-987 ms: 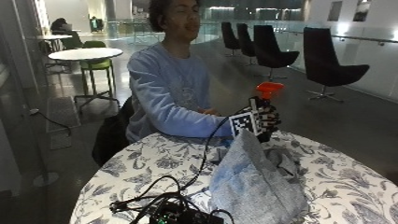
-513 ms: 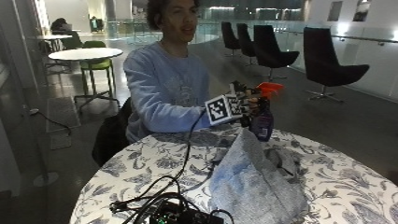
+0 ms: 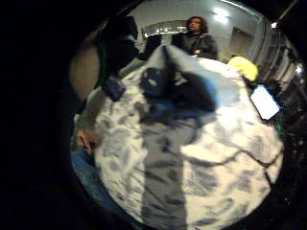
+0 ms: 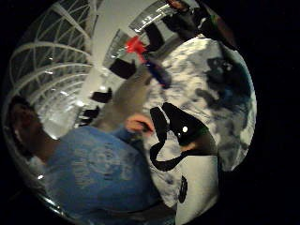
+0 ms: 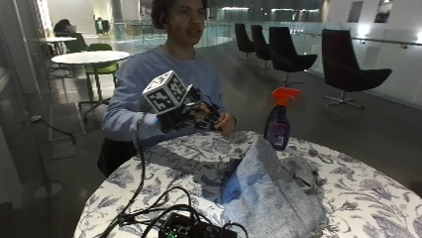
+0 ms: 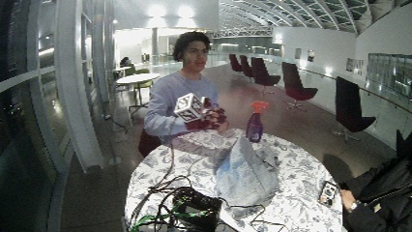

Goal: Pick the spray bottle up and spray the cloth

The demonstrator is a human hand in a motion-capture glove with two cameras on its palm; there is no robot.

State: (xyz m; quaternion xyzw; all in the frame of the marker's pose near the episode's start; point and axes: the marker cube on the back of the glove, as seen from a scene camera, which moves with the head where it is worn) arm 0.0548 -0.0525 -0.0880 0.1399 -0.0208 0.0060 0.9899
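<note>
Bottle standing free on the worktop, gloved hand away from it

The round worktop point(image 5: 369, 198), covered in a floral print, carries a grey cloth point(image 5: 270, 193) that is bunched up into a peak near its middle. The spray bottle point(image 5: 278, 121), purple with an orange trigger head, stands upright just behind the cloth's peak, at the worktop's far edge, and nothing touches it. The gloved right hand point(image 5: 191, 116) is raised well to one side of the bottle, close to the person's chest, and holds nothing; whether its fingers are curled or relaxed cannot be told. To do the pickup well, I judge the hand should wrap the bottle's neck with a finger left free for the trigger, nozzle aimed at the cloth's peak.
</note>
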